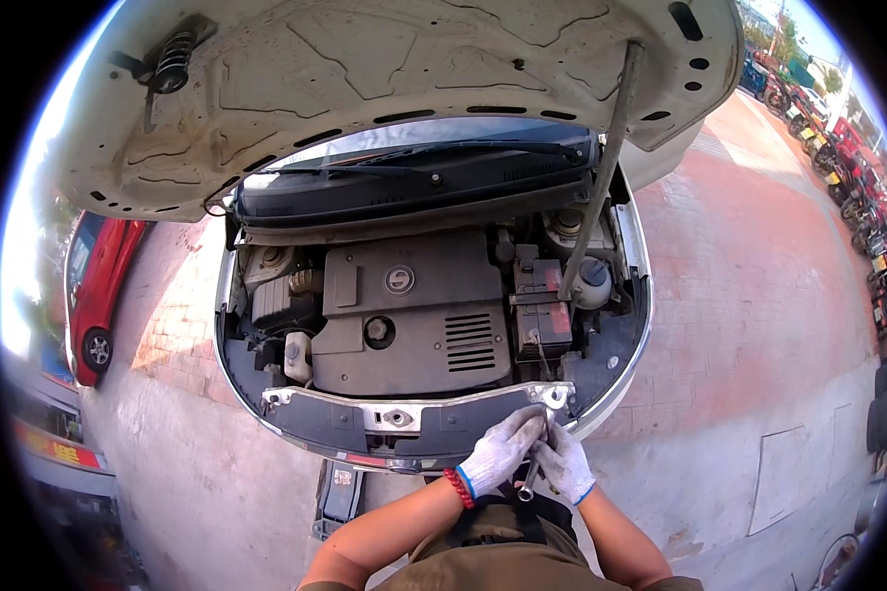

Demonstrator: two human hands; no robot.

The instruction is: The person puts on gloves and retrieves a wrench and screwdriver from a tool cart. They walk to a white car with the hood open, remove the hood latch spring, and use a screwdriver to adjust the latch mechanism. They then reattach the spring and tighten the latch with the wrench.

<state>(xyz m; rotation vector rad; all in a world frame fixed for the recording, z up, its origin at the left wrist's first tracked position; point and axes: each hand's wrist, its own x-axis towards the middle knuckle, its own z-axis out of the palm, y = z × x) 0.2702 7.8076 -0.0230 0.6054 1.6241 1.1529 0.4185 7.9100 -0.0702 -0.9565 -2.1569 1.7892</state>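
Observation:
Both my hands wear white knit gloves with blue cuffs and come together over the front edge of the car's engine bay. Wrapped fingers of my left hand meet those of my right hand around metal tools. An open-jawed wrench sticks up from between them. Below the fingers a metal bar with a round, hollow, socket-like end points down toward my body. My fingers hide whether these are one tool or two. Beyond them lies the black engine cover, with the battery to its right.
The raised hood hangs overhead, held by a slanting prop rod. A white-capped reservoir sits right of the battery. A dark tool case lies on the ground left of me. A red car and parked motorcycles flank the scene.

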